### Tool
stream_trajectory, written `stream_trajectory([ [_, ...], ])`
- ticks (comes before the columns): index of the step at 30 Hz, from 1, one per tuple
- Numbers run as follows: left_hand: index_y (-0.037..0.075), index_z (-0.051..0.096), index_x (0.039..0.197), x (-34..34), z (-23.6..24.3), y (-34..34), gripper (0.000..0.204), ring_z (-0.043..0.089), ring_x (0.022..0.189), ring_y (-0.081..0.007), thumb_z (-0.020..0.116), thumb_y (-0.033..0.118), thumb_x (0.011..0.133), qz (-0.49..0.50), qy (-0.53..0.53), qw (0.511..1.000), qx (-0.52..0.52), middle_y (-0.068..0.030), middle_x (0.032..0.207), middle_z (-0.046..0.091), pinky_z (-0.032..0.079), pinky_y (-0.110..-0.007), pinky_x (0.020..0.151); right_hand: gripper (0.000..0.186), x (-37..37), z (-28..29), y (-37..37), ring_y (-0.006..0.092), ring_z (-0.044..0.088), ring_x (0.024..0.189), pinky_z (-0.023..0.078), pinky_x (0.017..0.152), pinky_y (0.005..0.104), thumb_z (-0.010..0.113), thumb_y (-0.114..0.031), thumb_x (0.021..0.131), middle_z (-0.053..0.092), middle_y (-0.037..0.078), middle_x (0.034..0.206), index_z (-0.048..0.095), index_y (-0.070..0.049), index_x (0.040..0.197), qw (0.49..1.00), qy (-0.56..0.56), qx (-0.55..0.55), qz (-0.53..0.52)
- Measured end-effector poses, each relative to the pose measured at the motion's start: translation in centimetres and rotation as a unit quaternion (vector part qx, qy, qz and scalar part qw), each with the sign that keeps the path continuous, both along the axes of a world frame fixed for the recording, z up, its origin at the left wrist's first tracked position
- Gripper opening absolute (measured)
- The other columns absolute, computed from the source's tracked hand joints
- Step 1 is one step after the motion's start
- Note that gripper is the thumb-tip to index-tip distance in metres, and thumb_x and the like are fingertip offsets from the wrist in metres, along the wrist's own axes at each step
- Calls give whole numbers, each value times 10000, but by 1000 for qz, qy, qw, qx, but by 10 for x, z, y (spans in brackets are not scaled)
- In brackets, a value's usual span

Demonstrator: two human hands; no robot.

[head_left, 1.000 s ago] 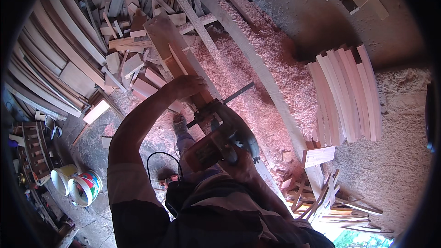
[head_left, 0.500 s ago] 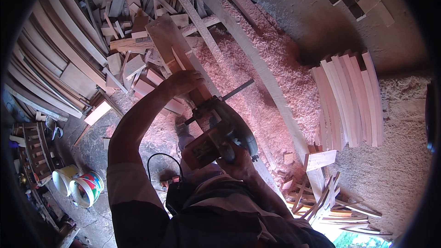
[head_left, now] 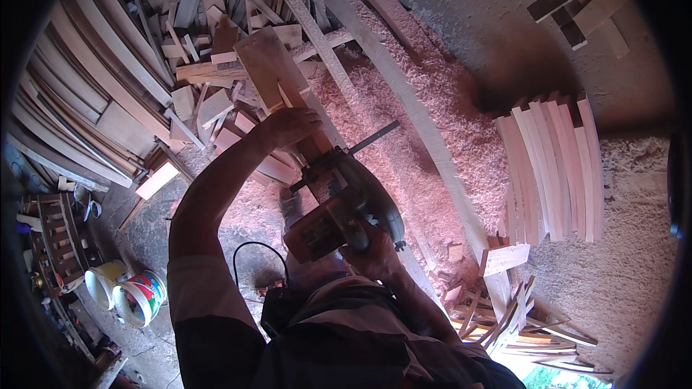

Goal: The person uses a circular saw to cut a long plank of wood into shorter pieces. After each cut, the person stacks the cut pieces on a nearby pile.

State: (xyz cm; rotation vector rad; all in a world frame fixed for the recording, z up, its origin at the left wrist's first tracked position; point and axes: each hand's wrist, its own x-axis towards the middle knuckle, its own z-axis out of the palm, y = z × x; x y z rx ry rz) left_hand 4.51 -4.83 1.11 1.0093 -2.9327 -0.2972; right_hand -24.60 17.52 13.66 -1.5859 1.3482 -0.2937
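Observation:
My right hand [head_left: 371, 253] is wrapped around the rear handle of a dark circular saw [head_left: 328, 227]. The saw's rounded guard lies on its right, and a metal bar [head_left: 375, 137] sticks out toward the far right. The saw's front rests at the near end of a brown wooden board [head_left: 270, 54] that runs away from me. Across that board, just ahead of the saw, my left hand [head_left: 292, 128] is closed over the wood with its fingertips toward the right side. A thin pointed wood strip [head_left: 285, 97] lies on the board beyond this hand. The blade is hidden.
Pink shavings [head_left: 454, 115] and long curved planks [head_left: 414, 104] lie on the right, near a stack of curved wood pieces [head_left: 551, 166]. Offcuts [head_left: 194, 11] are heaped at the far left. Two buckets [head_left: 140, 299] stand at lower left. A black cord [head_left: 249, 245] loops beside the saw.
The view has shifted slightly, so the surroundings sit a little further right and lower. Both hands keep their places on the board and the saw.

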Motion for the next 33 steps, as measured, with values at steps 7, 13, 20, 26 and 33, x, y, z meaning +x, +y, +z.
stream_trajectory([
  [7, 106, 580, 1229, 14, -11, -13, 535, 560, 1279, -238, 761, 160, 729, -2, 27, 998, -60, -36, 1290, 599, 511, -338, 1056, 777, 12, 1, -14, 280, 712, 1082, 551, 916, 390, 800, -205, 769, 727, 201, 1142, 506, -43, 1470, 1000, -20, -10, -2],
  [13, 104, 555, 1260, 24, -12, -26, 717, 545, 1309, -254, 858, 224, 621, 19, 22, 999, -24, -54, 1305, 590, 477, -356, 1103, 761, 20, -1, -28, 272, 707, 1087, 545, 925, 388, 804, -213, 769, 728, 194, 1136, 522, -55, 1457, 999, -30, -14, 1],
  [20, 115, 567, 1204, 35, -7, -37, 560, 571, 1274, -235, 800, 115, 695, 18, 20, 997, -73, -32, 1264, 610, 534, -342, 1034, 731, 33, -3, -41, 293, 705, 1097, 546, 931, 400, 803, -227, 772, 721, 194, 1152, 543, -81, 1440, 1000, -12, 7, 3],
  [26, 126, 565, 1236, 46, 0, -44, 628, 545, 1316, -236, 832, 116, 668, 2, 40, 998, -48, -42, 1309, 605, 468, -339, 1117, 589, 46, -2, -51, 401, 710, 1021, 571, 833, 465, 797, -256, 785, 715, 243, 1064, 596, -62, 1304, 999, -25, -23, -3],
  [33, 124, 543, 1300, 51, -10, -54, 893, 526, 1343, -255, 944, 201, 506, -11, 34, 998, -41, -67, 1360, 582, 408, -371, 1170, 748, 57, 7, -62, 315, 717, 1069, 559, 916, 408, 811, -232, 780, 729, 214, 1119, 529, -72, 1453, 1000, 8, 22, 2],
])
